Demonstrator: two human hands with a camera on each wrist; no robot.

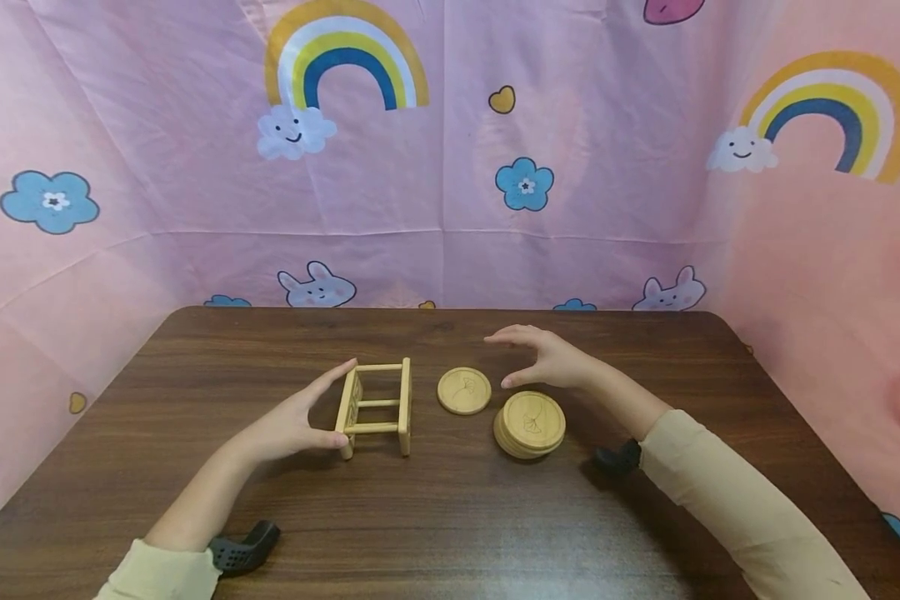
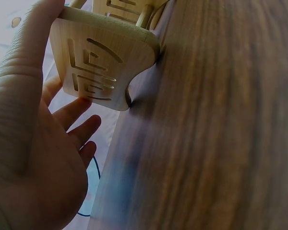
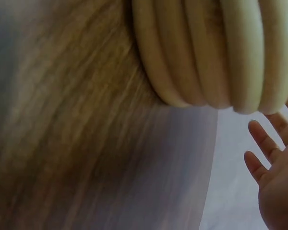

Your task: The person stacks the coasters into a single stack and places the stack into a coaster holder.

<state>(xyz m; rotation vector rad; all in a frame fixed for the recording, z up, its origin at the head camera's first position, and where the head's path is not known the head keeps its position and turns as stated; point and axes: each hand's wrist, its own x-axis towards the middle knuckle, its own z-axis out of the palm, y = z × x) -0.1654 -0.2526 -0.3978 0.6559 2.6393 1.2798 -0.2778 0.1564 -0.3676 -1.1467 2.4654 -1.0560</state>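
Observation:
My left hand (image 1: pixel 288 425) holds the left side panel of a small light-wood rack (image 1: pixel 405 408), thumb at its near end and a fingertip at its far end. In the left wrist view, the thumb of that hand (image 2: pixel 43 124) lies along the panel's edge, and fingertips touch the slotted panel (image 2: pixel 96 62). Just behind a stack of round wooden coasters (image 1: pixel 532 421), my right hand (image 1: pixel 551 358) is held with fingers apart and nothing in them. A single coaster (image 1: pixel 464 391) lies flat between rack and stack. The right wrist view shows the stacked coasters (image 3: pixel 206 52) beside the right hand (image 3: pixel 281 182).
All of this stands on a dark brown wooden table (image 1: pixel 435 517). Behind it and along both sides hangs a pink patterned cloth (image 1: pixel 600 108). Each wrist wears a dark strap, the left one (image 1: pixel 246 550) near the table's front.

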